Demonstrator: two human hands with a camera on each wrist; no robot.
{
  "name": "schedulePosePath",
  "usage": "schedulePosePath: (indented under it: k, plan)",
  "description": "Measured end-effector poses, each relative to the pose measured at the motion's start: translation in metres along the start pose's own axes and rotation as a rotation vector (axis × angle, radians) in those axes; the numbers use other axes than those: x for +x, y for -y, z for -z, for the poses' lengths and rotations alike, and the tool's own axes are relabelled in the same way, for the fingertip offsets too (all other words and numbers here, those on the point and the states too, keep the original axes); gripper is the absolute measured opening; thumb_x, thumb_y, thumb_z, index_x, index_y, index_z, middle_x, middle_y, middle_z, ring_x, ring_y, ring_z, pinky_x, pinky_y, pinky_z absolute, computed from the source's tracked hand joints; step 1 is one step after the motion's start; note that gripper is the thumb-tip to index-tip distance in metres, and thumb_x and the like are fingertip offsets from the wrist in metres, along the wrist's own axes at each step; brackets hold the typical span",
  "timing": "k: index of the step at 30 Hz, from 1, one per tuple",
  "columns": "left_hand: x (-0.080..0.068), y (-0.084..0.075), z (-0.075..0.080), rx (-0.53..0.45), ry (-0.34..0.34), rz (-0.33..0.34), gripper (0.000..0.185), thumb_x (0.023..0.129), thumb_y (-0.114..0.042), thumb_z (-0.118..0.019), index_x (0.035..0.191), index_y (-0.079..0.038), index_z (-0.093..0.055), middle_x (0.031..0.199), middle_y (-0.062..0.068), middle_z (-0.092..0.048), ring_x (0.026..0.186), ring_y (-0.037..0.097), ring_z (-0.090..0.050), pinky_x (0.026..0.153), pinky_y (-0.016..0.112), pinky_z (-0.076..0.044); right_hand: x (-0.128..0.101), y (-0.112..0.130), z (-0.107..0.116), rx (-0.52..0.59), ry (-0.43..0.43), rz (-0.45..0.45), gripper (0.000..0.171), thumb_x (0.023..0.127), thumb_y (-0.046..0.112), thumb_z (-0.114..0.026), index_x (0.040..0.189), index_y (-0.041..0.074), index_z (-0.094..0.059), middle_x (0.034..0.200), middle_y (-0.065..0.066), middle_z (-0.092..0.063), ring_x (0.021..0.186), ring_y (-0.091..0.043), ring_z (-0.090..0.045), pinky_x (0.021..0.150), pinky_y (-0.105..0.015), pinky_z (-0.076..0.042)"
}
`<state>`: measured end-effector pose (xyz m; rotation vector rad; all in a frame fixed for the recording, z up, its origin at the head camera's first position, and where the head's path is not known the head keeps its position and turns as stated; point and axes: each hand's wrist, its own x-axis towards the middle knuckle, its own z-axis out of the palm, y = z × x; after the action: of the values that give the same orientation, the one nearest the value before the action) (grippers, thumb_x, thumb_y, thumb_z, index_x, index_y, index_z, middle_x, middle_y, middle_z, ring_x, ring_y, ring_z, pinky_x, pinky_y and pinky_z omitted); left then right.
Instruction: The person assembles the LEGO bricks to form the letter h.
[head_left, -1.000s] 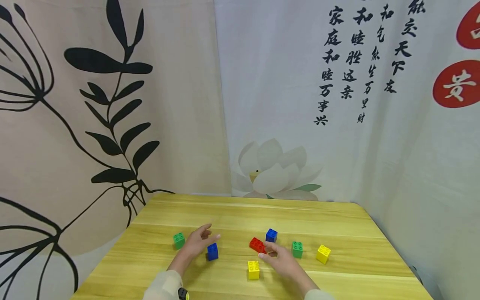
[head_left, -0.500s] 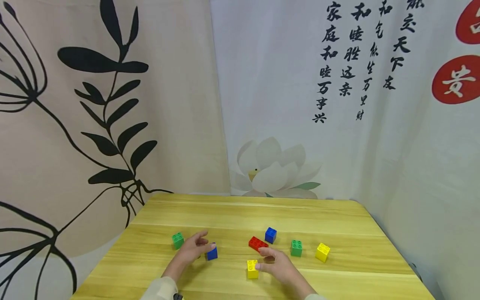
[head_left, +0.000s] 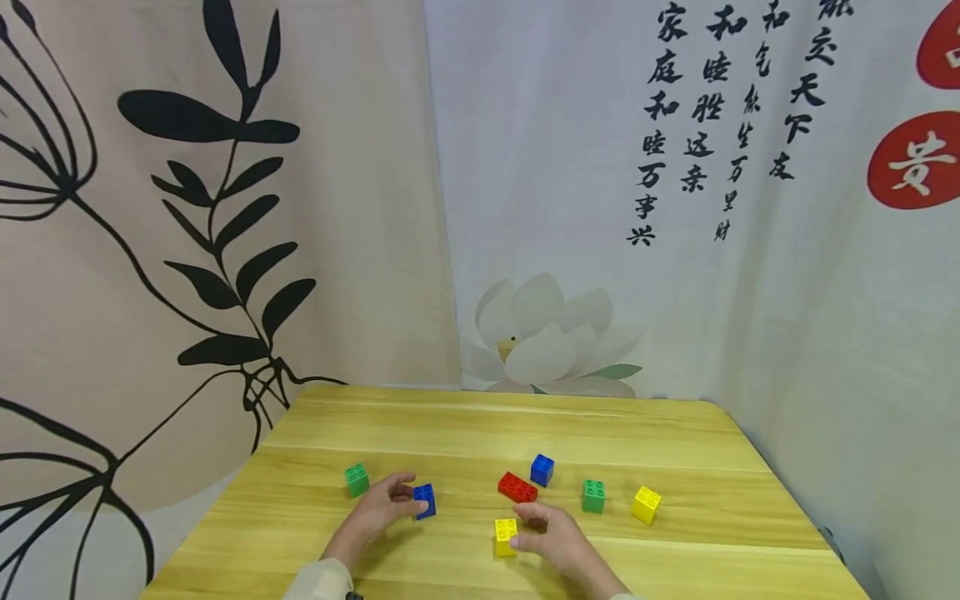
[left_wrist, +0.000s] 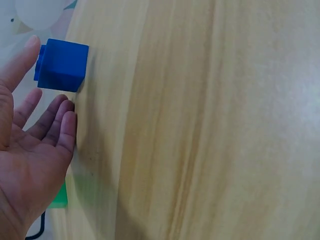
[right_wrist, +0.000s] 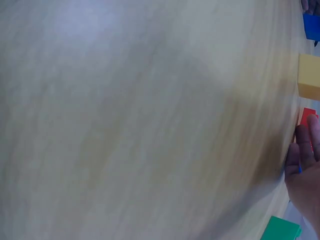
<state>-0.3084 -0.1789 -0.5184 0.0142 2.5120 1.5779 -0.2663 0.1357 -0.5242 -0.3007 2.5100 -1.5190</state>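
Observation:
In the head view my left hand [head_left: 378, 507] reaches to a blue toy brick [head_left: 425, 495], its thumb overlapping the brick's near side. The left wrist view has the fingers loosely extended and the thumb tip beside the studs of that blue brick [left_wrist: 64, 65], with no grip round it. My right hand [head_left: 558, 537] is at the right side of a yellow toy brick [head_left: 505, 538], thumb tip right at its edge and fingers lightly bent. Seen from the right wrist, those fingers [right_wrist: 305, 145] stand apart from the yellow brick [right_wrist: 309, 77]. A red brick [head_left: 517, 487] lies just beyond the right hand.
On the wooden table [head_left: 420, 421] a green brick [head_left: 357, 480] lies left of my left hand. Another blue brick [head_left: 542, 470] stands behind the red one. Farther right are a green brick [head_left: 593, 497] and a yellow brick [head_left: 646, 505]. A printed curtain [head_left: 375, 208] hangs behind.
My right hand has moved from the red brick back toward the near yellow brick. My left hand has lowered, its thumb coming to the blue brick. The bricks keep their places.

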Motion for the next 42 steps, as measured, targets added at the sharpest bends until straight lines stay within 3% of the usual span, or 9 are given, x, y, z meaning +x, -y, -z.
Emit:
schedulePosePath:
  k: [6, 18, 28, 42]
  plan:
    - [0.002, 0.005, -0.002, -0.010, 0.000, -0.021, 0.065, 0.082, -0.024, -0.080, 0.135, 0.001, -0.052, 0.122, 0.017, -0.061, 0.112, 0.028, -0.057, 0.092, 0.045, -0.051, 0.002, -0.001, -0.002, -0.012, -0.001, -0.039, 0.057, 0.078, 0.032, -0.080, 0.129, 0.013, -0.063, 0.131, -0.012, -0.064, 0.119, -0.034, -0.058, 0.100, -0.058, -0.045]
    - [0.004, 0.009, -0.001, -0.013, -0.010, -0.023, 0.053, 0.083, -0.021, -0.079, 0.126, 0.000, -0.057, 0.116, 0.015, -0.063, 0.108, 0.026, -0.058, 0.089, 0.040, -0.051, 0.002, -0.003, -0.003, -0.013, 0.012, -0.043, 0.053, 0.077, 0.026, -0.082, 0.125, 0.012, -0.065, 0.126, -0.009, -0.066, 0.116, -0.032, -0.060, 0.098, -0.057, -0.047]
    - [0.004, 0.013, 0.001, -0.030, -0.011, -0.044, 0.042, 0.086, -0.019, -0.076, 0.119, 0.000, -0.059, 0.112, 0.013, -0.064, 0.103, 0.022, -0.059, 0.086, 0.035, -0.052, 0.006, -0.001, -0.007, -0.015, 0.008, -0.015, 0.045, 0.079, 0.021, -0.080, 0.120, 0.010, -0.067, 0.116, -0.007, -0.070, 0.105, -0.023, -0.063, 0.091, -0.048, -0.053]
    - [0.003, 0.012, 0.003, -0.032, 0.016, -0.027, 0.040, 0.088, -0.021, -0.074, 0.119, -0.002, -0.059, 0.113, 0.012, -0.064, 0.103, 0.020, -0.060, 0.087, 0.035, -0.052, 0.016, 0.002, -0.022, -0.027, -0.028, 0.040, 0.037, 0.082, 0.021, -0.079, 0.116, 0.010, -0.068, 0.106, -0.004, -0.071, 0.095, -0.017, -0.062, 0.081, -0.036, -0.055]
